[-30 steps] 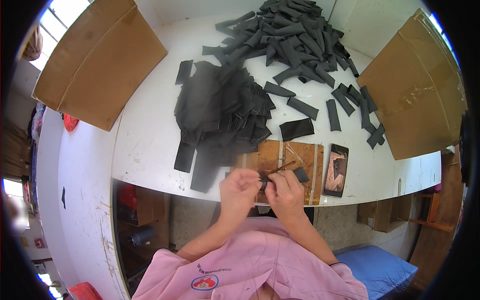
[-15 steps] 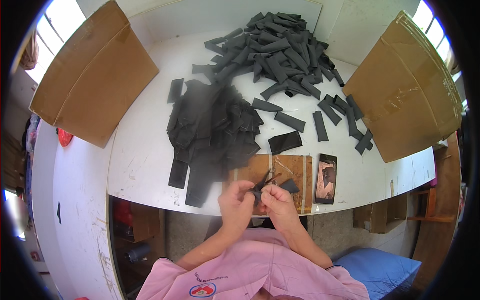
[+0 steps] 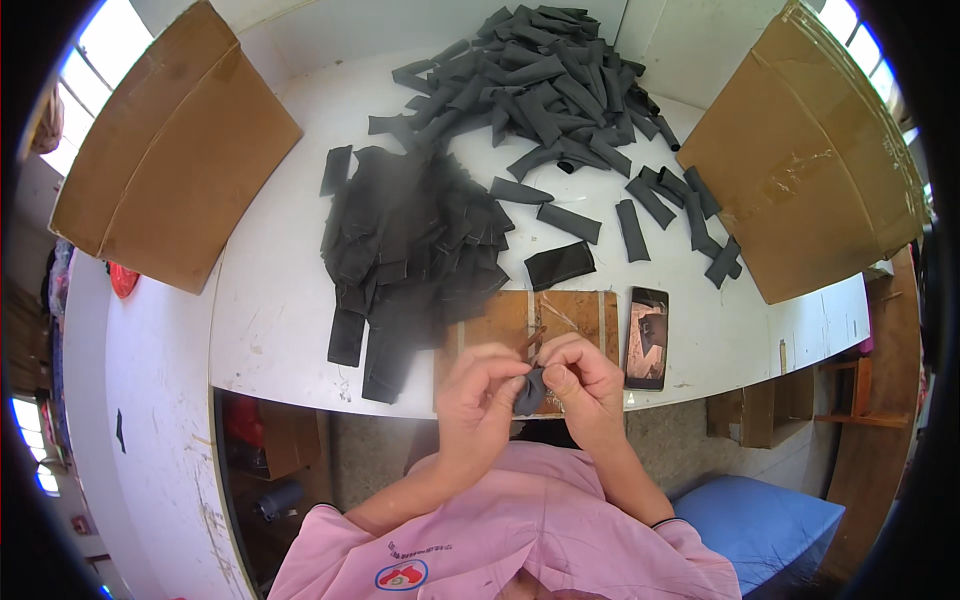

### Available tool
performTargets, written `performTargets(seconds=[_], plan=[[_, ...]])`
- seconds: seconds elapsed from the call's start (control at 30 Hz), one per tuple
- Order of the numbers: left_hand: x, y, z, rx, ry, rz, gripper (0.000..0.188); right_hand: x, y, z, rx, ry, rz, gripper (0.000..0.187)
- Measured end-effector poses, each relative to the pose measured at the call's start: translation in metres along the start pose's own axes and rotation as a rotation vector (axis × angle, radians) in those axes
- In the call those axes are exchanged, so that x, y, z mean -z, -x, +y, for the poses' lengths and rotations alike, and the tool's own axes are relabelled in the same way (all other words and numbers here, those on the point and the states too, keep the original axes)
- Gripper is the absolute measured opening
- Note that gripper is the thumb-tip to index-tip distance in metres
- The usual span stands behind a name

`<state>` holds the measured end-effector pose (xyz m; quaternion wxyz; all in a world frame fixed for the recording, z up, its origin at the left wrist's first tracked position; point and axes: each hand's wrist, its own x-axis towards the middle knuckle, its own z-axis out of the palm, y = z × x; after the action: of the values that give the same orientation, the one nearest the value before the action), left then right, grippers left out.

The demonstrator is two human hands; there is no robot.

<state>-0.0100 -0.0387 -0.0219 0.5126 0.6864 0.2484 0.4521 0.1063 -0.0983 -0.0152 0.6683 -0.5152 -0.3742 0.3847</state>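
Close to the table's front edge, my left hand (image 3: 478, 392) and my right hand (image 3: 588, 385) pinch one small dark grey fabric piece (image 3: 530, 396) between thumbs and fingers. The piece is bunched, and my fingers cover part of it. Both hands are over a brown board (image 3: 484, 330) with pale tape strips. Just beyond my fingertips, a thin brown stick-like thing (image 3: 536, 338) shows; whether it is held or lies on the board, I cannot tell. A flat black fabric piece (image 3: 560, 266) lies beyond the board.
Left of centre is a heap of flat black fabric pieces (image 3: 410, 230). Farther back rises a pile of dark grey fabric tubes (image 3: 540, 80). A phone (image 3: 648, 340) lies right of the board. Cardboard boxes stand at left (image 3: 170, 150) and right (image 3: 810, 160).
My hands have turned the fabric piece, which now shows bunched below my fingertips. A grey scrap seen beside my right hand is no longer visible. The whole view has shifted slightly.
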Motion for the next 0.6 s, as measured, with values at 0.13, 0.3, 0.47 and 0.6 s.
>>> performTargets(seconds=[0.13, 0.3, 0.47, 0.6], plan=[[0.006, -0.026, 0.027, 0.635, 0.975, -0.061, 0.02, -0.002, -0.017, -0.036, -0.018, 0.136, 0.004, 0.01], [0.013, -0.053, 0.02, 0.737, 1.825, -0.351, 0.029, 0.001, -0.045, -0.043, -0.185, -0.115, -0.116, 0.017], [0.02, -0.038, -0.02, 0.983, 1.581, -0.058, 0.032, 0.014, -0.04, 0.005, -0.461, -0.336, -0.162, 0.017], [0.018, -0.068, -0.002, 1.091, 1.927, 0.018, 0.027, 0.004, -0.06, -0.013, -0.313, -0.264, -0.188, 0.021]])
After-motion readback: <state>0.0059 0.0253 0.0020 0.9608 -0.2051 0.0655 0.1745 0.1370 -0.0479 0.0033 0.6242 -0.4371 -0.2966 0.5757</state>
